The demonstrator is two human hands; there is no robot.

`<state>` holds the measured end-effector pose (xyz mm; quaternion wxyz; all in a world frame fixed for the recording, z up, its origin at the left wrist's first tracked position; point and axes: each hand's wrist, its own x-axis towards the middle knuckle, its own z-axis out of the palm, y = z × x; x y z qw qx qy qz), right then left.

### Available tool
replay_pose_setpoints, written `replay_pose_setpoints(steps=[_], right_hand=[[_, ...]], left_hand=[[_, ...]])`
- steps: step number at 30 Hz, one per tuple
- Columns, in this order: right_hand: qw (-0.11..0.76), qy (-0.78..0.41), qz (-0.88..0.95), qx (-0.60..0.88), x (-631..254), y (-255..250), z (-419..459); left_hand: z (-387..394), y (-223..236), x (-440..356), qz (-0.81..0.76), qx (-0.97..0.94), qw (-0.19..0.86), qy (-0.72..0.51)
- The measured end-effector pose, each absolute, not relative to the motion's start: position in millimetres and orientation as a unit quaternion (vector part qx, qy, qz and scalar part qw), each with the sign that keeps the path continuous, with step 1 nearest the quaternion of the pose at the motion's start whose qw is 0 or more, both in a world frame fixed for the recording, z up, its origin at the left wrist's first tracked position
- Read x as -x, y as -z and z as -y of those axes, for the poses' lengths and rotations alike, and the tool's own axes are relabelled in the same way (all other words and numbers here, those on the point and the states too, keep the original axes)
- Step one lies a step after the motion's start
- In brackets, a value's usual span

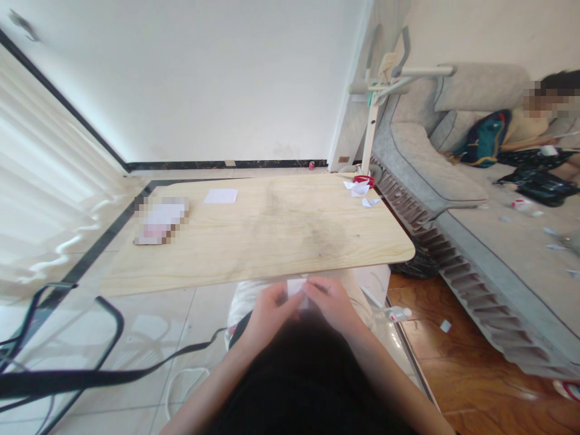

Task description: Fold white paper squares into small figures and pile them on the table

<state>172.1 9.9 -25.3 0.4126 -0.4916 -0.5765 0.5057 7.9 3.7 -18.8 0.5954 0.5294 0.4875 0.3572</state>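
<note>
Close to my body, just below the near edge of the wooden table (235, 241), I hold a small piece of white paper (296, 286) between both hands. The fingers of my left hand (274, 302) close on its left side. My right hand (330, 299) pinches it from the right, with the fingertips over its upper right part. Fingers cover some of the paper, so its exact shape and any creases are hard to make out.
White paper sheets (220, 196) lie at the table's far left, near a blurred-out flat object (162, 221). Folded paper pieces (360, 189) and red-handled scissors (364, 180) are at the far right corner. A person (528, 124) sits on the grey sofa (457, 169) to the right.
</note>
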Motion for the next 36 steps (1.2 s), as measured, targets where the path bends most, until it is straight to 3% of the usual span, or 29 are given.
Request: replay_pose_setpoints(steps=[36], right_hand=[[0.518, -0.492, 0.488, 0.502, -164.6, 25.1, -8.7]], left_hand=[[0.8, 12.8, -16.6, -0.482, -0.514, 0.624, -0.339]])
